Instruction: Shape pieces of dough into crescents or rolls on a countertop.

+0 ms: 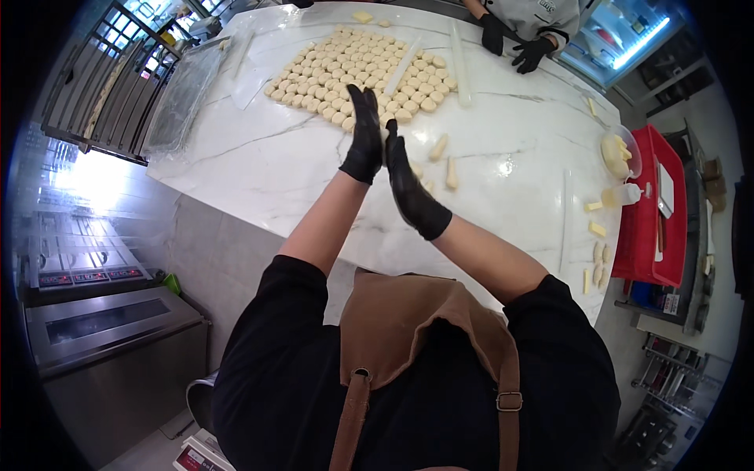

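My black-gloved left hand [363, 133] and right hand [408, 182] are raised palm to palm, fingers stretched, with a small pale piece of dough [384, 136] between them, mostly hidden. Beyond them lies a dense spread of round dough pieces [310, 78] on the white marble table [510, 196]. Several club-shaped dough pieces [452, 173] lie just right of my right hand, partly behind it. A pale translucent rod [404, 67] rests across the rounds.
A co-worker's gloved hands [532, 55] are at the far edge. A clear tray [179, 98] sits left. At right are a bowl of dough [614, 157], a squeeze bottle [620, 195] and a red crate [675, 224]. A metal rack [94, 94] stands left.
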Demonstrator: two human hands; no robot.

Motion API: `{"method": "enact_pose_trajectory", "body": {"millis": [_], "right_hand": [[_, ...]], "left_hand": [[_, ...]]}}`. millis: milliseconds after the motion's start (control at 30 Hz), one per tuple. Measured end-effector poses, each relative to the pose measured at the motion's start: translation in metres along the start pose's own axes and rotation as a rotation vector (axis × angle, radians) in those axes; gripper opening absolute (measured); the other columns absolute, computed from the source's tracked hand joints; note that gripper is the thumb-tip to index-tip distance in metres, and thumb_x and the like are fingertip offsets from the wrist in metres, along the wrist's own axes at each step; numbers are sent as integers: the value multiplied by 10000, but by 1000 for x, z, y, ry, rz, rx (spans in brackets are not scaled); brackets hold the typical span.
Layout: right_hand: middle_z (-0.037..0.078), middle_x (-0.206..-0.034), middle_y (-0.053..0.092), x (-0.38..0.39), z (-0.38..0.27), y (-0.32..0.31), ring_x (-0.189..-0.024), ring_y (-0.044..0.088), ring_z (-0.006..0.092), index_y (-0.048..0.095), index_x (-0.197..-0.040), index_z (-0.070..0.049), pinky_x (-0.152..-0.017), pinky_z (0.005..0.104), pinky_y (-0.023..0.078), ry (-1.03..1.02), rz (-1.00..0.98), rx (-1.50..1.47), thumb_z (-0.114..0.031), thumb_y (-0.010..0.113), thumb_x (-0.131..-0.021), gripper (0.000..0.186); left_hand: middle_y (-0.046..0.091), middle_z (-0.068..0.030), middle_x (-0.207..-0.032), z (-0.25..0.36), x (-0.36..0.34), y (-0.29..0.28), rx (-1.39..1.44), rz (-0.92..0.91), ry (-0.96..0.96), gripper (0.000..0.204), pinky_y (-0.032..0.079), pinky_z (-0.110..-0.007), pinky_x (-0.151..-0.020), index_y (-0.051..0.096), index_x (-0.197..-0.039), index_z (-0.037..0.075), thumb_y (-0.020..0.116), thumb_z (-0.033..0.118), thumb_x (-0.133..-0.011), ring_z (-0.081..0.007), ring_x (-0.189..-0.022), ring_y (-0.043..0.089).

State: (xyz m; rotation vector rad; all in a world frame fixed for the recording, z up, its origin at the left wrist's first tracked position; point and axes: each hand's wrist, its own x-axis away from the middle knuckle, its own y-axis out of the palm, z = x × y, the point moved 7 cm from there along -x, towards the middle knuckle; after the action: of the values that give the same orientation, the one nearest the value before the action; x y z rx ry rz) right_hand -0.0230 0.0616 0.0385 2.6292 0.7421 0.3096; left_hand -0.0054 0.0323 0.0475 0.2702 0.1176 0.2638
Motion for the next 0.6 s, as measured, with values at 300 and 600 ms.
{"method": "enact_pose_trajectory", "body": {"millis": [300, 600], "right_hand": [[148, -1694, 229, -11, -39, -3, -1543, 256, 274, 179, -1631, -1, -1242, 354, 224, -134, -15, 9, -541, 321, -1104, 767], [156, -1685, 264, 22, -6, 22, -1533, 294, 272, 200, -1629, -4, -1238, 347, 239, -187, -75, 79, -611, 325, -1081, 827]], "left_hand": [[231, -161, -1690, 20, -28, -16, 246, 142, -328, 974, 163, -407, -1263, 153, -1639, 17, 127, 764, -1015, -295, -1563, 203], [337, -226, -1626, 11, -21, -25, 192, 260, -330, 912, 275, -413, -1219, 171, -1636, 11, 243, 706, -1050, -304, -1483, 351]]}}
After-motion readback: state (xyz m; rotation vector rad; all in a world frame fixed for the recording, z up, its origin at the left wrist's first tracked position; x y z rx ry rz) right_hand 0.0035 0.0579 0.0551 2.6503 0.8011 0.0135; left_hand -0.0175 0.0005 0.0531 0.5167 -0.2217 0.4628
